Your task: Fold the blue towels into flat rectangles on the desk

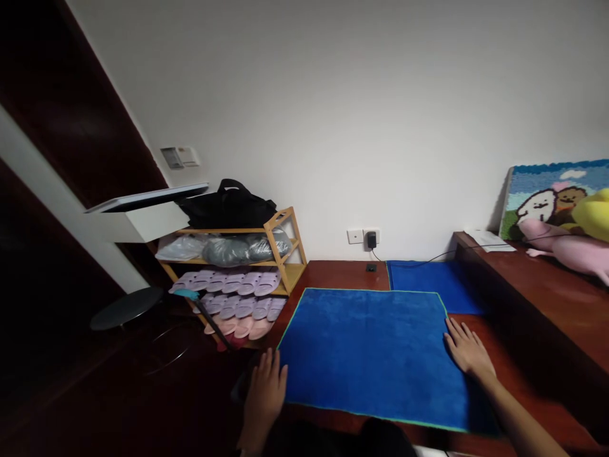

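A blue towel (371, 355) with a light green edge lies spread flat on the reddish-brown table (333, 275). At the towel's left edge rests my left hand (265, 387), its fingers stretched forward and holding nothing. My right hand (469, 348) lies flat across the right edge, fingers extended. Behind the towel, to the right, a second blue cloth (428, 282) sits on the table, partly covered by the first towel's far right corner.
A wooden rack (280, 254) with slippers (223, 281) and a black bag (228, 206) stands left, near a round stool (126, 308). A plugged-in adapter (371, 239) trails a cable rightward. On the raised ledge (547, 273) are a pink plush toy (571, 251) and a fuzzy picture (542, 190).
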`<state>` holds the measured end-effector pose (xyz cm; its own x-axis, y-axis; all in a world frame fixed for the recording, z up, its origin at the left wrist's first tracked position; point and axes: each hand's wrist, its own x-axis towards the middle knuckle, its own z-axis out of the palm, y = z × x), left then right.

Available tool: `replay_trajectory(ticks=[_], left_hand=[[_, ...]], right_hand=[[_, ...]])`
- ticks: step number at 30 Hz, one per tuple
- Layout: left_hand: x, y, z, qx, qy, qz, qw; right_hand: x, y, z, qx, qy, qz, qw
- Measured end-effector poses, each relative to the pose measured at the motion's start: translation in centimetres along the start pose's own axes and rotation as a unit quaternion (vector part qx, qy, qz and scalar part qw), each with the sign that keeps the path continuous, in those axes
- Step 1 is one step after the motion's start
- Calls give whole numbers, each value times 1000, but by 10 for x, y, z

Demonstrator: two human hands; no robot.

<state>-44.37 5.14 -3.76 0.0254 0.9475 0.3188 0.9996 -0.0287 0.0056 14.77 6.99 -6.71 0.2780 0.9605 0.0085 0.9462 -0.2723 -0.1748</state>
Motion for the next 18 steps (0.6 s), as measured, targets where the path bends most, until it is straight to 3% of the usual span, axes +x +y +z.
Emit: replay_trajectory(ticks=[2, 6, 9, 12, 18], left_hand=[[2, 53, -7, -57, -13, 44, 997], [3, 173, -21, -163, -54, 215, 961], [2, 219, -23, -181, -105, 253, 944], [1, 212, -14, -156, -118, 245, 949], [-17, 117, 12, -44, -61, 77, 994]], right_hand=[[0, -1, -1, -4, 2, -1, 1000], [0, -1, -1, -15, 0, 2, 1000], [1, -2, -2, -9, 2, 0, 1000], [2, -4, -5, -4, 1, 4, 1000], [2, -7, -6, -6, 2, 11, 1000]])
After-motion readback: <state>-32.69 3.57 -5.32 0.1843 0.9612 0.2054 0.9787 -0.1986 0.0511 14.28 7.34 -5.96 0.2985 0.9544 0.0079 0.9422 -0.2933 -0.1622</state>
